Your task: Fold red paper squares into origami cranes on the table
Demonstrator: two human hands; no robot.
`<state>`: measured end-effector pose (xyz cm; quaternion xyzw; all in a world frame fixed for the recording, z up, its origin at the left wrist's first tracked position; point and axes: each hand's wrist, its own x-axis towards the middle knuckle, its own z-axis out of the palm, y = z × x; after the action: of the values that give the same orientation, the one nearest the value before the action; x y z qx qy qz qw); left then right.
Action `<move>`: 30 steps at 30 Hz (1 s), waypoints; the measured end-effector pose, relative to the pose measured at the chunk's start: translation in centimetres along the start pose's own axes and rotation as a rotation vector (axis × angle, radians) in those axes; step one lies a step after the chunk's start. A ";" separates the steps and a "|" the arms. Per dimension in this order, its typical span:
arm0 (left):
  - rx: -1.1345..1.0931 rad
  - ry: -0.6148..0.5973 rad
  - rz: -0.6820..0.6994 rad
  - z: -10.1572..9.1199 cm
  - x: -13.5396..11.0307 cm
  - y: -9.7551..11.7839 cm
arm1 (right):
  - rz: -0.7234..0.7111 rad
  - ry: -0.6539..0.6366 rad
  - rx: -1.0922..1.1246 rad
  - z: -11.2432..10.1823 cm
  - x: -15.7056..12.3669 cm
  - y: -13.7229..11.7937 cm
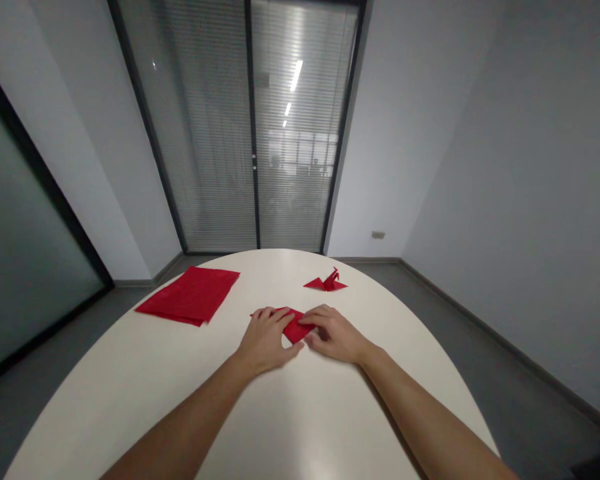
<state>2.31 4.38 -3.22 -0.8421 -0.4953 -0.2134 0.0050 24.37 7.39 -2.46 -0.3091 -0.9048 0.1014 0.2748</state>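
Note:
A small folded red paper (295, 329) lies on the white round table (280, 413) in front of me. My left hand (266, 340) rests on its left part, fingers curled down over the fold. My right hand (334, 333) presses on its right edge, with fingertips pinched against the paper. Both hands hold the piece flat against the tabletop, and much of it is hidden under the fingers.
A stack of red paper sheets (190, 294) lies at the left of the table. A finished red paper crane (327, 282) stands beyond my hands. Glass doors with blinds (250, 133) close the far wall, and grey floor surrounds the table.

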 end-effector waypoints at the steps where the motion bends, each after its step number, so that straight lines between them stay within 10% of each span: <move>1: -0.001 -0.002 -0.006 0.0 0.0 0.0 | -0.017 -0.015 0.018 0.1 -0.1 0.0; 30: -0.090 0.056 -0.124 0.7 0.8 -0.5 | 0.230 0.058 0.057 1.4 0.1 1.1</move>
<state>2.43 5.47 -3.67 -0.8029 -0.5360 -0.2590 -0.0322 24.11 8.27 -3.99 -0.4056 -0.8518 0.1488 0.2962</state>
